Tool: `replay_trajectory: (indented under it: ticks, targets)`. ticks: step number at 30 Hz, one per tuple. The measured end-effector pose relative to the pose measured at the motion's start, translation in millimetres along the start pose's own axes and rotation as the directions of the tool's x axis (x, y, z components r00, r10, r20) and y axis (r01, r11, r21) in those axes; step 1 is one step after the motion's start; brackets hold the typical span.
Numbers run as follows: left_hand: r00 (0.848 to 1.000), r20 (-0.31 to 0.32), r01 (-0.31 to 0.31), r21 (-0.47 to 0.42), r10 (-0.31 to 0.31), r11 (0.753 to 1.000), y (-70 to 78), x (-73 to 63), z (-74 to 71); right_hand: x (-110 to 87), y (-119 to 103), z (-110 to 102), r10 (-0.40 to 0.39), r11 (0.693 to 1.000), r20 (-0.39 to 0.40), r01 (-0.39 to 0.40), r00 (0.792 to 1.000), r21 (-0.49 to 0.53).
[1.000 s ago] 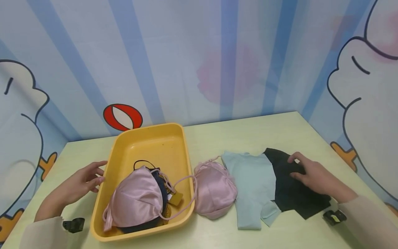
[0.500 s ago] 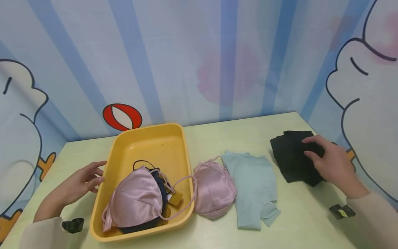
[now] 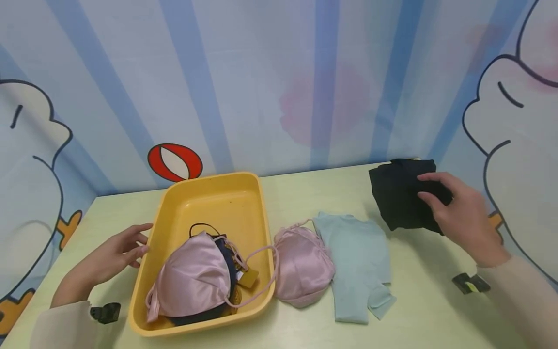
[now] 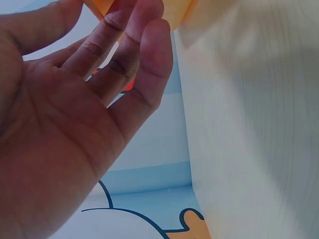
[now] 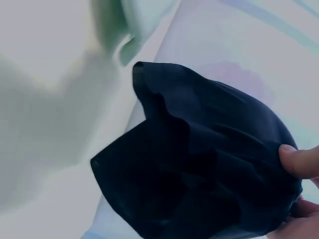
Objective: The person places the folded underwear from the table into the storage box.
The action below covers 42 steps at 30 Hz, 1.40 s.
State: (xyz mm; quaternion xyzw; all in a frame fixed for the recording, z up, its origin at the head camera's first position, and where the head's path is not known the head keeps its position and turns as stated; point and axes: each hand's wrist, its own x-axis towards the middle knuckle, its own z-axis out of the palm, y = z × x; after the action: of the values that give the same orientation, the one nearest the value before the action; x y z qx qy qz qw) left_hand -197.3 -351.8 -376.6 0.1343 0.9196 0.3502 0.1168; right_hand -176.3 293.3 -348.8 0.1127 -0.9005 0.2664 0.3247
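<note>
My right hand (image 3: pixel 462 213) pinches a soft black garment (image 3: pixel 403 196) between thumb and fingers. The garment hangs above the table at the back right; in the right wrist view the black cloth (image 5: pixel 199 159) droops in folds from the thumb and fingertips. Loosely bent, my left hand (image 3: pixel 111 254) has its fingertips at the left rim of a yellow tray (image 3: pixel 265 232). Inside the tray lies a pink satin bra (image 3: pixel 192 276) over a dark one (image 3: pixel 228 261) with a gold tag (image 3: pixel 248 278).
Right of the tray lies a pink satin piece (image 3: pixel 302 266), beside a flat light-blue garment (image 3: pixel 359 266). A pink strap (image 3: pixel 261 291) loops to the tray's right rim. A striped cloth backdrop (image 3: pixel 270 97) stands behind the pale table (image 3: pixel 418 300).
My right hand has lifted the black garment off the table beside the light-blue one and carried it toward the back right. My left hand stays at the tray.
</note>
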Motion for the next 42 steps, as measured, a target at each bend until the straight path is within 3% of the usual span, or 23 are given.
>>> replay_trajectory:
  ticks: [10, 19, 33, 42]
  targets:
    - [1.000, -0.005, 0.009, -0.002, -0.009, 1.000, 1.6, -1.0, 2.5, 28.2, -27.9, 20.0, -0.127, 0.989, -0.070, 0.132, 0.989, 0.067]
    - [1.000, 0.001, 0.022, -0.013, -0.022, 1.000, 7.3, 0.3, 4.5, 51.6, -50.3, 44.5, -0.212, 0.956, -0.106, 0.228, 0.972, 0.186]
    - [1.000, -0.014, -0.010, 0.018, 0.010, 1.000, 12.5, 5.6, 10.6, 84.2, -92.3, 83.3, -0.297, 0.861, -0.179, 0.345, 0.938, 0.374]
    - [1.000, -0.016, -0.001, 0.021, 0.001, 1.000, 15.1, 5.3, 12.2, 96.6, -118.1, 110.1, -0.328, 0.820, -0.170, 0.370, 0.929, 0.437]
